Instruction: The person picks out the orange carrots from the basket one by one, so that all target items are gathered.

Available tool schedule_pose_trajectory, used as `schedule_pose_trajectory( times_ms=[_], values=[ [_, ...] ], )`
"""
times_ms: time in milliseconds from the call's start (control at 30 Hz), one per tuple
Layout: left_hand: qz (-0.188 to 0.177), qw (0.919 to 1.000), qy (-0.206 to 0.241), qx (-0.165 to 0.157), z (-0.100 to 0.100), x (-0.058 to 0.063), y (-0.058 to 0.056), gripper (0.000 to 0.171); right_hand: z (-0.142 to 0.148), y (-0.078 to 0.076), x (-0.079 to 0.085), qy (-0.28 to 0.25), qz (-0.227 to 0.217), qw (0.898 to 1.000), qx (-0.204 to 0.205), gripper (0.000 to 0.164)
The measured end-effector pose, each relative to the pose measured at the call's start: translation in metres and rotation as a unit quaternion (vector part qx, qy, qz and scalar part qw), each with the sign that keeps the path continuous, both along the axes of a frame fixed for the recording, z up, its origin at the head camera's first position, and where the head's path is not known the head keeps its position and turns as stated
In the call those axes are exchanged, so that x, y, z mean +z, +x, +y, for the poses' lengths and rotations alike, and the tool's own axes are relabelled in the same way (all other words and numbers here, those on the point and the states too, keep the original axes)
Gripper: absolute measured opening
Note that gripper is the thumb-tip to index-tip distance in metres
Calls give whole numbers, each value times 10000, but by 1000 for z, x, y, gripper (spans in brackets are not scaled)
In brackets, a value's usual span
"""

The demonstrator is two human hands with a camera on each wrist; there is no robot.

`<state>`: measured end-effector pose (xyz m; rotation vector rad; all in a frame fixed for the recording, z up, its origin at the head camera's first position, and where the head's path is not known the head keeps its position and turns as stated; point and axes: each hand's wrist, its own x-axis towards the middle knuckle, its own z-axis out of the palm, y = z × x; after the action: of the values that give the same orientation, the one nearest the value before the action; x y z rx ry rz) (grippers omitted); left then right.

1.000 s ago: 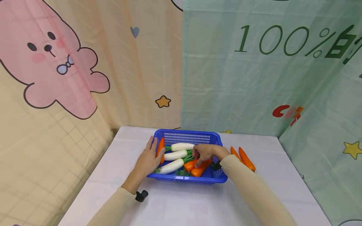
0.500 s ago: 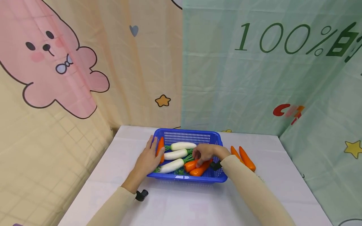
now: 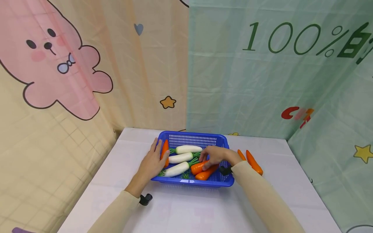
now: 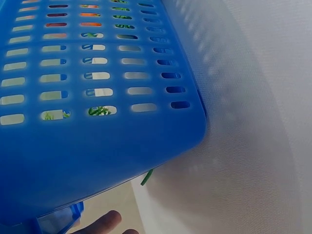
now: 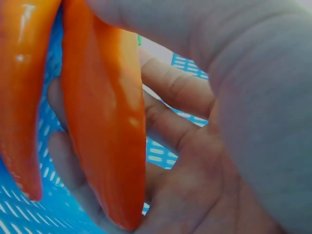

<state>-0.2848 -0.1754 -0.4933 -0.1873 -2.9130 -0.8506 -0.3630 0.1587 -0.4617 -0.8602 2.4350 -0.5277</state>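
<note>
A blue slotted basket [image 3: 209, 184] holds white radishes with green tops, among them a back one [image 3: 188, 149] and a front one [image 3: 175, 170], plus several carrots. My right hand [image 3: 215, 155] grips a carrot [image 3: 197, 168] at the basket's right side, thumb on the near side and fingers beyond it in the right wrist view. Just in front lies another carrot [image 3: 204, 175]. At the left wall, my left hand [image 3: 152, 164] rests over the rim with fingers extended and its thumb beside an orange carrot [image 3: 165, 146]. Two of its fingertips show below the basket wall [image 4: 107, 141] in the left wrist view.
Outside the basket, two carrots [image 3: 254, 162] lie on the white table [image 3: 186, 210] to the right, one partly hidden by my right sleeve [image 3: 256, 187]. Printed curtains [image 3: 221, 90] hang behind and at both sides of the table.
The right hand has shifted slightly to the right along with the carrot it grips, which has moved a little off the front carrot. The left hand keeps its place at the rim.
</note>
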Motion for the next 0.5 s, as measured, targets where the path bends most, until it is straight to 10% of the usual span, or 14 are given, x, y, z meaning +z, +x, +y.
schedule_pose_trajectory(
  times_ms=[500],
  values=[
    [61,10000,46,-54,-1,-3,-2,85,20,7,8,-1661,-172,9841,-599,25]
  ],
)
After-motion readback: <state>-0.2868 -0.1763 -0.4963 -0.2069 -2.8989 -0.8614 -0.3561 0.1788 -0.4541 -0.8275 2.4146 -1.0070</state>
